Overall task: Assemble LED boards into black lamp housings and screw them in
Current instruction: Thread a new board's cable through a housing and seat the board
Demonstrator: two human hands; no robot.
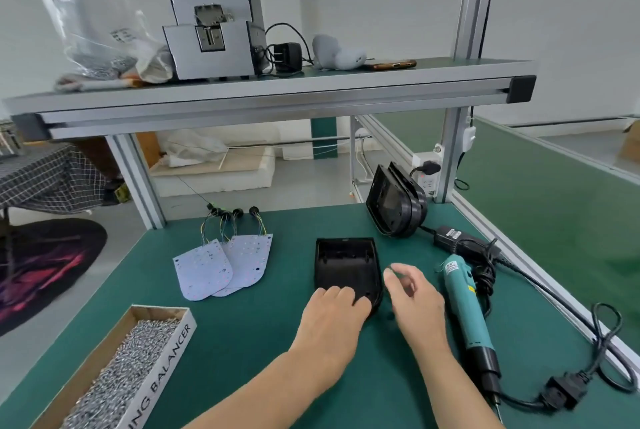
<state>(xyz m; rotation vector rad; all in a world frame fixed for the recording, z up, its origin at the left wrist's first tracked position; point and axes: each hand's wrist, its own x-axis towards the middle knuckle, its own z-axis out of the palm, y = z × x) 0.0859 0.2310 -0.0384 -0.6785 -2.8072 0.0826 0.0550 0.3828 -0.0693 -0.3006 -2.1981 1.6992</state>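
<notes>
An empty black lamp housing [344, 264] lies open side up on the green table. My left hand [332, 316] rests on its near end, fingers over the rim. Just right of the housing hovers my right hand [412, 293], fingers loosely curled and holding nothing that I can see. Two white LED boards [223, 265] with coloured wires lie overlapping to the left of the housing. A teal electric screwdriver [465, 307] lies on the table right of my right hand. A cardboard box of silver screws [117, 380] sits at the near left.
Stacked black housings [394, 206] stand on edge at the back right. A power adapter [453, 238] and black cables [602, 352] trail along the right edge. An aluminium shelf [270, 96] overhead carries a grey screw feeder machine [214, 30] and bags.
</notes>
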